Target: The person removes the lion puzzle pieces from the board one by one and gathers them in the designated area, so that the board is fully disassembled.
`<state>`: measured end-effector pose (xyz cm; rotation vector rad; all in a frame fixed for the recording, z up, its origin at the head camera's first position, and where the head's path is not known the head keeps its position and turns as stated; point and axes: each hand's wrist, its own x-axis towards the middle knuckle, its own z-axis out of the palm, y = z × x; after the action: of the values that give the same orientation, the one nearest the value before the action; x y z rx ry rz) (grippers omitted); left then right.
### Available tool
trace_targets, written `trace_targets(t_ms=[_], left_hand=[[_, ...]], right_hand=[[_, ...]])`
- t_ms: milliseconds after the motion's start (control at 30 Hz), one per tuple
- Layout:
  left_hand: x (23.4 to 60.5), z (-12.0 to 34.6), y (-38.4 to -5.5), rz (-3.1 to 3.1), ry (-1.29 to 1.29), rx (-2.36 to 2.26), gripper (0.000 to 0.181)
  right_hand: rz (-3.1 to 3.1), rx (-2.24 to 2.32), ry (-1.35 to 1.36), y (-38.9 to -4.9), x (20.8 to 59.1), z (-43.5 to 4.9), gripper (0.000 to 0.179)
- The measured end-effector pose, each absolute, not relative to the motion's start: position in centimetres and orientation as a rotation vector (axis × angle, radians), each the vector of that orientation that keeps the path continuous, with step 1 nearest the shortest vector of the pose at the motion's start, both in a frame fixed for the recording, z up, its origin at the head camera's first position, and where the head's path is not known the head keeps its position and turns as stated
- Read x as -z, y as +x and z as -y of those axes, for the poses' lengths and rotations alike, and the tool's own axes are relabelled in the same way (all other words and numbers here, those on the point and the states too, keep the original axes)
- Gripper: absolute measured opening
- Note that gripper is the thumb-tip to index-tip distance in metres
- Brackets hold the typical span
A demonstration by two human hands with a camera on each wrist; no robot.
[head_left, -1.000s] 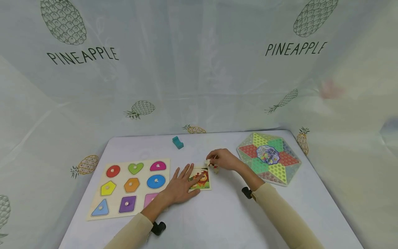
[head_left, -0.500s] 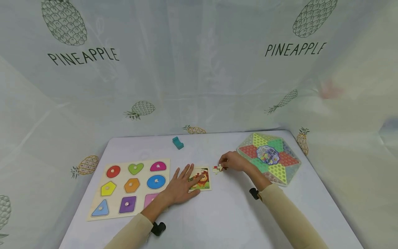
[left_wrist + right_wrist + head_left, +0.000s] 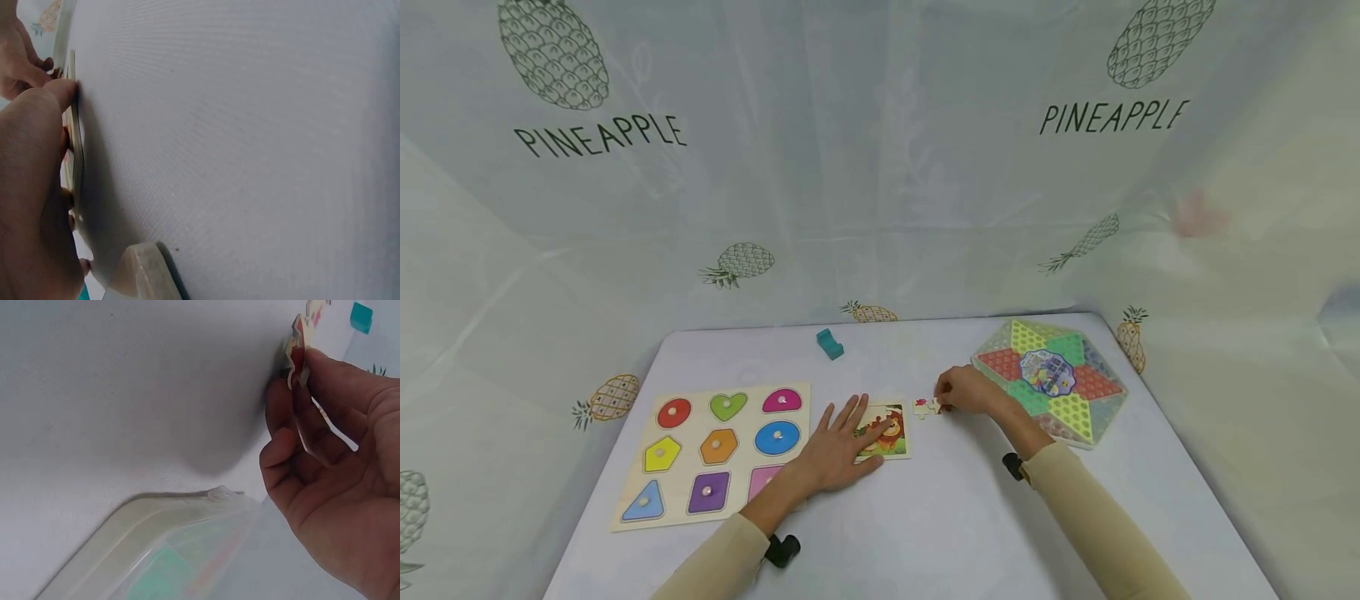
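My left hand (image 3: 835,458) lies flat with fingers spread over a small lion jigsaw puzzle (image 3: 893,435), covering its left part. In the left wrist view the thumb rests along the puzzle's edge (image 3: 76,134). To the right of the puzzle, my right hand (image 3: 967,390) pinches a jigsaw piece (image 3: 299,353) between thumb and fingers, low over the table. Red shows on its face in the right wrist view. A second jigsaw piece (image 3: 921,408), cream with some red, lies on the table just left of the pinched one.
A wooden shape-puzzle board (image 3: 741,408) with knobbed pieces sits at the left, partly under my left forearm. A star-patterned hexagonal game board (image 3: 1045,375) lies behind and right of my right hand. A teal block (image 3: 830,344) stands near the table's back edge.
My right hand has moved right, away from the lion puzzle, with jigsaw pieces. One piece now lies separately on the table. My left hand has stayed in place.
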<state>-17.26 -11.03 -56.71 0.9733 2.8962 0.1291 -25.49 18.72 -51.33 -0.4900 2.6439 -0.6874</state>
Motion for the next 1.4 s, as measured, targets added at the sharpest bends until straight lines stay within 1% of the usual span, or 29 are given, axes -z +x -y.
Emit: trace_targets(t_ms=[300,633,1033,1400], left_hand=[[56.6,11.1,-17.2,-2.889,0.971,-0.147,0.068],[56.7,11.1,-17.1,-2.893,0.972,-0.125,0.068],[56.7,11.0,-17.1,-2.893,0.96,-0.147,0.068],[56.7,11.0,-17.1,-2.892,0.97,-0.165,0.067]], right_hand=[[-2.662,0.668,-0.497,-25.6,51.6,-18.6,0.012],[-2.71,0.629,-0.501,-25.5,52.0,-18.4,0.01],[-2.751,0.618,-0.53,-25.5,52.5,-18.2,0.014],[-2.757,0.665,-0.572,-25.6,53.0,-18.2,0.011]])
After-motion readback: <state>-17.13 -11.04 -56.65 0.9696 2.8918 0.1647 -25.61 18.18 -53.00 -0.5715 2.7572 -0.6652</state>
